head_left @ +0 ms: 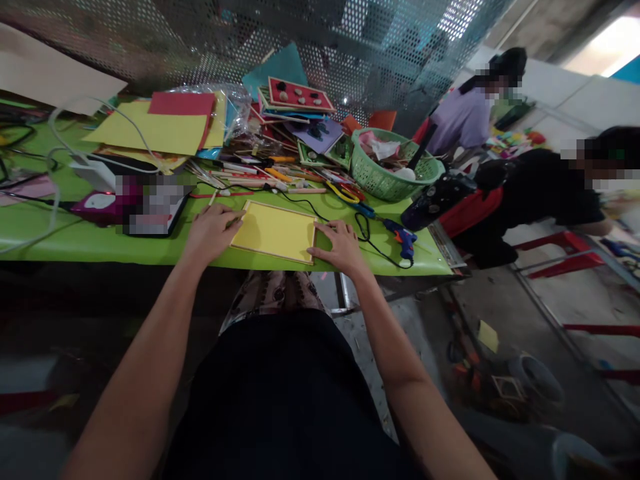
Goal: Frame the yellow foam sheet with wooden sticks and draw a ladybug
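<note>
A yellow rectangular card (280, 230) edged with thin wooden sticks lies at the front of the green table, right in front of me. At its left end, my left hand (214, 230) is closed on the edge, thumb and fingertips against the frame. My right hand (343, 245) grips the opposite short side, with the thumb near the lower corner and the fingers bent at the upper one. Just behind my left fingers a short pale stick (213, 198) shows; whether they touch it I cannot tell. A blue glue gun (403, 239) lies right of my right hand.
Scissors (343, 193), pens and sticks lie behind the card. A green basket (395, 167) stands at the back right. Coloured paper (150, 133) and a phone-like device (157, 207) are on the left. A cable runs across the green table (30, 243). Two people sit on the right.
</note>
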Action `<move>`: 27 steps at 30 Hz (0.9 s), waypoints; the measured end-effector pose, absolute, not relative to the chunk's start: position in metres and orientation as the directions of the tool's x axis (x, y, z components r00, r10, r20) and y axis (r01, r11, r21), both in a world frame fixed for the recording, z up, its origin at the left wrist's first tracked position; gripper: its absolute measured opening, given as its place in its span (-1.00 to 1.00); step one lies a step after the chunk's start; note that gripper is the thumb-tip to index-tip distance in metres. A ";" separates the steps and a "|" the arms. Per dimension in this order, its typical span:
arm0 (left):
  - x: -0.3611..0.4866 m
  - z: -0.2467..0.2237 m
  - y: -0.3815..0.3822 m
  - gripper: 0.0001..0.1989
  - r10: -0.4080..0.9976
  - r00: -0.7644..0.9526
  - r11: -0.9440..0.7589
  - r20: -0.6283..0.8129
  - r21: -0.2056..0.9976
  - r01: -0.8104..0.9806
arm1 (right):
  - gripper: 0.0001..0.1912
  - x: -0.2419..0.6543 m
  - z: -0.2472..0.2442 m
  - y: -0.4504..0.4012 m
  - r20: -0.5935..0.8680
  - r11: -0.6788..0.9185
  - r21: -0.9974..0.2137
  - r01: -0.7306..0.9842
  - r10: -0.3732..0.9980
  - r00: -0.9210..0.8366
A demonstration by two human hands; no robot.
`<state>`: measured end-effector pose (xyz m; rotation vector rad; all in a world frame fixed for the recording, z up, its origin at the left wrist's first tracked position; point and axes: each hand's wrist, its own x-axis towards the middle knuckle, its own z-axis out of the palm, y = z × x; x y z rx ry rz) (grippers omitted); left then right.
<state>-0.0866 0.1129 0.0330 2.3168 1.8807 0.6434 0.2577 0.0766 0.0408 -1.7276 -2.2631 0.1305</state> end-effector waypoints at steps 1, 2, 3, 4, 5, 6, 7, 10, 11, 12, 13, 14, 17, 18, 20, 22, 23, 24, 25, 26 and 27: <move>-0.087 0.033 0.113 -0.59 0.952 0.151 -0.237 0.266 0.326 0.915 | -0.22 0.258 0.041 0.077 0.173 0.276 -0.244 0.929 0.956 -0.239; -0.087 0.033 0.113 -0.59 0.951 0.152 -0.237 0.268 0.324 0.916 | -0.22 0.258 0.041 0.077 0.171 0.275 -0.246 0.929 0.956 -0.237; -0.087 0.033 0.113 -0.59 0.951 0.153 -0.239 0.270 0.323 0.916 | -0.21 0.258 0.041 0.076 0.170 0.272 -0.252 0.929 0.957 -0.234; -0.087 0.033 0.113 -0.59 0.950 0.155 -0.241 0.271 0.320 0.916 | -0.21 0.258 0.042 0.076 0.166 0.270 -0.260 0.927 0.958 -0.233; -0.087 0.033 0.113 -0.59 0.949 0.157 -0.243 0.273 0.317 0.917 | -0.20 0.258 0.042 0.076 0.163 0.271 -0.269 0.924 0.959 -0.233; -0.087 0.032 0.113 -0.59 0.949 0.158 -0.244 0.274 0.314 0.918 | -0.19 0.259 0.042 0.076 0.158 0.272 -0.276 0.922 0.959 -0.235; -0.087 0.032 0.113 -0.59 0.949 0.158 -0.242 0.273 0.310 0.919 | -0.18 0.259 0.043 0.076 0.154 0.273 -0.281 0.920 0.959 -0.237; -0.087 0.033 0.113 -0.59 0.953 0.156 -0.235 0.260 0.306 0.922 | -0.15 0.259 0.044 0.075 0.146 0.274 -0.278 0.921 0.959 -0.241; -0.087 0.033 0.113 -0.58 0.954 0.155 -0.233 0.256 0.309 0.922 | -0.15 0.259 0.044 0.075 0.145 0.274 -0.275 0.922 0.960 -0.242; -0.087 0.034 0.113 -0.58 0.955 0.155 -0.232 0.253 0.313 0.921 | -0.15 0.259 0.043 0.075 0.145 0.275 -0.272 0.922 0.959 -0.243; -0.086 0.034 0.112 -0.58 0.956 0.153 -0.231 0.252 0.318 0.920 | -0.15 0.259 0.043 0.076 0.146 0.276 -0.269 0.923 0.959 -0.244; -0.086 0.034 0.112 -0.58 0.956 0.152 -0.230 0.252 0.321 0.919 | -0.15 0.259 0.043 0.076 0.147 0.277 -0.267 0.923 0.958 -0.245; -0.085 0.035 0.111 -0.58 0.957 0.147 -0.226 0.252 0.320 0.920 | -0.17 0.261 0.043 0.076 0.143 0.283 -0.274 0.919 0.957 -0.252; -0.085 0.035 0.111 -0.58 0.956 0.148 -0.227 0.252 0.319 0.920 | -0.17 0.261 0.043 0.076 0.140 0.284 -0.277 0.918 0.957 -0.254; -0.086 0.035 0.112 -0.58 0.955 0.153 -0.231 0.254 0.316 0.920 | -0.16 0.261 0.043 0.076 0.139 0.289 -0.273 0.918 0.956 -0.259; -0.086 0.034 0.113 -0.58 0.954 0.159 -0.236 0.253 0.312 0.920 | -0.12 0.260 0.044 0.075 0.139 0.289 -0.263 0.921 0.956 -0.260; -0.087 0.033 0.113 -0.58 0.954 0.161 -0.237 0.253 0.310 0.921 | -0.10 0.260 0.044 0.075 0.137 0.288 -0.258 0.922 0.956 -0.260; -0.087 0.033 0.113 -0.58 0.954 0.161 -0.238 0.253 0.310 0.921 | -0.09 0.260 0.044 0.074 0.135 0.287 -0.257 0.923 0.956 -0.260; -0.087 0.032 0.114 -0.57 0.954 0.162 -0.239 0.254 0.311 0.920 | -0.09 0.260 0.045 0.074 0.132 0.286 -0.257 0.923 0.957 -0.259; -0.088 0.032 0.114 -0.57 0.953 0.165 -0.243 0.254 0.314 0.918 | -0.09 0.260 0.045 0.074 0.130 0.285 -0.259 0.923 0.957 -0.259; -0.088 0.032 0.115 -0.57 0.952 0.167 -0.246 0.254 0.316 0.916 | -0.09 0.259 0.045 0.074 0.128 0.284 -0.261 0.923 0.957 -0.259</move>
